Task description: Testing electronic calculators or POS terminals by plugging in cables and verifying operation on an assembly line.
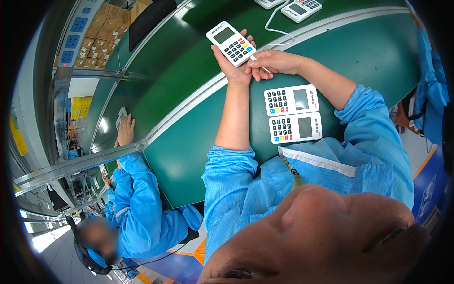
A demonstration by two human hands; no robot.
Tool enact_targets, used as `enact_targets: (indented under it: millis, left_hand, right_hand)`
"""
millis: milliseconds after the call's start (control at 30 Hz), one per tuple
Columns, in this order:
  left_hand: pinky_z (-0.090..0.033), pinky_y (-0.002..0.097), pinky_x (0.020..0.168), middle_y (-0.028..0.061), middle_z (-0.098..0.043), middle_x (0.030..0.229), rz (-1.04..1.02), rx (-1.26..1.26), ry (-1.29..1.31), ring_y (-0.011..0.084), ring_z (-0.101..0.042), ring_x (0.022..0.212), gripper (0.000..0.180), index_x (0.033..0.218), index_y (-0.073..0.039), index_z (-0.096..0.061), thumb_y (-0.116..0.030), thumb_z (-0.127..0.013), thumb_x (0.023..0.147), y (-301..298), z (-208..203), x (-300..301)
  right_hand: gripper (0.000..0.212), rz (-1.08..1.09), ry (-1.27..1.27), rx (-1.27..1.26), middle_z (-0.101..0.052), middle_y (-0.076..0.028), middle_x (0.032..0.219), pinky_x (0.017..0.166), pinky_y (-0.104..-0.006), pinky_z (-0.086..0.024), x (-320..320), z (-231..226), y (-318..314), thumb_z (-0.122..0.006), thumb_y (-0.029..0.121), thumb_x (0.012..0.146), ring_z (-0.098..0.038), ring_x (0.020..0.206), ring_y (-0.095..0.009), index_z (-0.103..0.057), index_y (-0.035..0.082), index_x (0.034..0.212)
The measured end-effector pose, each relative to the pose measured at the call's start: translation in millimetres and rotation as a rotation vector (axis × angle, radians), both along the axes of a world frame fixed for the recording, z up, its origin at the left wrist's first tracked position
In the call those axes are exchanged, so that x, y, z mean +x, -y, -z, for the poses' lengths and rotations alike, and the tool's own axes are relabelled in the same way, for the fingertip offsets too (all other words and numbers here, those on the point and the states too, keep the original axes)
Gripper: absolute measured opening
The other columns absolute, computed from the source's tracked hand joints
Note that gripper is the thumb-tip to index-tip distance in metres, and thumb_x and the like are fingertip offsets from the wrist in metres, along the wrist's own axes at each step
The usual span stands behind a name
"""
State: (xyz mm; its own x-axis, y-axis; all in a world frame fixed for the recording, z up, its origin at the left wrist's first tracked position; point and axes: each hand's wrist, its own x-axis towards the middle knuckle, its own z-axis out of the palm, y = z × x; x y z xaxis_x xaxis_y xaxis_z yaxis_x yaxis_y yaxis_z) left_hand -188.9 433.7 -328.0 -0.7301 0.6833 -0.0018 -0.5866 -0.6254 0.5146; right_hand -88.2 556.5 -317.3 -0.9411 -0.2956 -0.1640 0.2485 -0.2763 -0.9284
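The left hand (232, 66) grips a white keypad terminal (231, 43) above the green surface (189, 142) — the right hand (272, 62) pinches a thin white stylus (261, 65) at its lower edge.

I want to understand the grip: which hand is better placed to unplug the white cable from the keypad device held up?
Probably the right hand: its fingers pinch the white cable at the held keypad device, which the left hand supports from below.

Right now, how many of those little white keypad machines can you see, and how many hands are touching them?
White keypad machines: 6 (1 held up, 2 lying side by side, 2 at the top edge, 1 under a co-worker's hand)
Hands: 3 (left hand, right hand, co-worker's hand)
Total: 9
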Motion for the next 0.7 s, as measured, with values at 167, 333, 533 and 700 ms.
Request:
enact_targets:
  millis: [167, 333, 533, 700]
  left_hand:
    - [-0.056, 0.0445, 0.085, 0.0197, -0.059, 0.126, 0.006, 0.01, 0.002, 0.0337, -0.063, 0.101, 0.075, 0.141, -0.011, -0.044, -0.07, -0.03, 0.096, 1, 0, 0]
    - [-0.056, 0.0444, 0.085, 0.0194, -0.059, 0.126, -0.005, 0.003, -0.01, 0.0333, -0.063, 0.101, 0.076, 0.141, -0.011, -0.043, -0.07, -0.03, 0.096, 1, 1, -1]
    - [-0.055, 0.0449, 0.087, 0.0189, -0.058, 0.126, -0.002, -0.05, -0.064, 0.0334, -0.062, 0.103, 0.082, 0.142, -0.011, -0.042, -0.075, -0.029, 0.093, 1, -2, 2]
    - [-0.055, 0.0414, 0.085, 0.0174, -0.063, 0.112, -0.013, -0.193, -0.152, 0.0319, -0.065, 0.095, 0.085, 0.129, -0.001, -0.049, -0.075, -0.028, 0.093, -3, -5, 9]
  right_hand:
    - [0.033, 0.003, 0.008, -0.006, -0.065, -0.004, 0.081, 0.057, -0.0196, -0.044, 0, 0, 1, -0.049, 0.031, 0.103, -0.056, 0.064, -0.006, -0.064, 0.002, 0.104]
    - [0.039, 0.021, -0.003, -0.048, -0.065, -0.006, 0.079, 0.057, -0.0202, -0.044, 0, -1, 2, -0.044, 0.035, 0.104, -0.055, 0.064, -0.007, -0.065, 0.002, 0.104]
    - [0.04, 0.064, -0.02, -0.134, -0.066, -0.007, 0.076, 0.053, -0.02, -0.042, -2, 3, 1, -0.043, 0.035, 0.104, -0.054, 0.06, -0.007, -0.065, 0.001, 0.103]
    - [0.04, 0.169, -0.004, -0.132, -0.058, -0.003, 0.064, 0.044, -0.0203, -0.028, -5, 8, 2, -0.044, 0.035, 0.104, -0.037, 0.047, -0.004, -0.064, 0.002, 0.095]
